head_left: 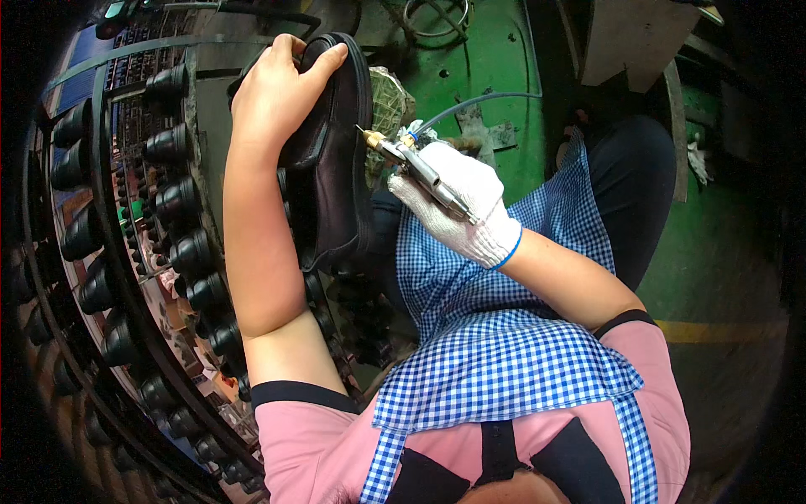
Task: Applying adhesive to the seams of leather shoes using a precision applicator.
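Observation:
My bare left hand is closed on a black leather shoe, gripping its upper end, with the thumb pressed along its edge. The shoe hangs upright, its sole edge facing right. In my right hand, which wears a white knitted glove, is a metal spray gun with a brass-coloured nozzle end. Its thin tip points at the shoe's side, a small gap away. A blue air hose runs from the gun toward the upper right. Part of my left fingers is hidden behind the shoe.
To my left stands a tall metal rack carrying many black shoes. A wrapped, netted bundle sits behind the shoe. Coiled hose lies on the green floor. A pale board stands at the upper right.

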Motion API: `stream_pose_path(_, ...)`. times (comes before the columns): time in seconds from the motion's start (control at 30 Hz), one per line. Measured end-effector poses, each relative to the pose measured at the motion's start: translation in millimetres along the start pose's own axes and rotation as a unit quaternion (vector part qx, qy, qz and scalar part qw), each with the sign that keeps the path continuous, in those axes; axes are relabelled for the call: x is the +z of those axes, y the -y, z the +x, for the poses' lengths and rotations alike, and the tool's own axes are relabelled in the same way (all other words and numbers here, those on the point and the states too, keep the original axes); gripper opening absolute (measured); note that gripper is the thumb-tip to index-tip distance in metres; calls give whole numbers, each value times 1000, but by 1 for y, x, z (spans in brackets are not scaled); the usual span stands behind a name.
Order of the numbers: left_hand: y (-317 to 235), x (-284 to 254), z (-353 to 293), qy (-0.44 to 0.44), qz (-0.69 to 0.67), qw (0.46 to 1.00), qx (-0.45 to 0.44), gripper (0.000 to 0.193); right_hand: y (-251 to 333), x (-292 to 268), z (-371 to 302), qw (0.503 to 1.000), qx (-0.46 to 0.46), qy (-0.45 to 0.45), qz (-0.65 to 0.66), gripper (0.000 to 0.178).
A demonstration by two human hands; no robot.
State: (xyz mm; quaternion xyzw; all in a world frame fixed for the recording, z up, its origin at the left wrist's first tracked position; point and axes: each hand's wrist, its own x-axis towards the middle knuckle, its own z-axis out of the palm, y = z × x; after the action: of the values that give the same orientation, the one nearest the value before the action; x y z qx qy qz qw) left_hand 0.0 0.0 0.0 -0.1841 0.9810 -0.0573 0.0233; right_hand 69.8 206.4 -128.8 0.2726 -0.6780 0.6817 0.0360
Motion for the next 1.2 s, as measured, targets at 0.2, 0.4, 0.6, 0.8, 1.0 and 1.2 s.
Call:
stream_pose_path(0.2, 4, 5, 2, -5, -6, 1000, -13, 75, 0, 1, -8, 1000, 3, 3, -8, 15)
stream_pose_path(0.4, 10, 7, 4, -9, -17, 1000, -18, 77, 6, 2, -15, 1000, -14, 21, -11, 17)
stream_pose_path(0.6, 9, 6, 4, -5, -21, 999, -23, 79, 7, 0, -23, 999, 1, 48, -17, 17)
stream_pose_path(0.8, 14, 9, 6, -9, -28, 999, -22, 80, 13, -2, -35, 997, 5, 67, -35, 17)
stream_pose_path(1.0, 18, 10, 7, -5, -32, 999, -25, 82, 16, -8, -47, 996, -5, 89, -9, 18)
stream_pose_path(1.2, 21, 9, 7, 11, -67, 997, -27, 82, 20, -15, -58, 992, 2, 125, 3, 16)
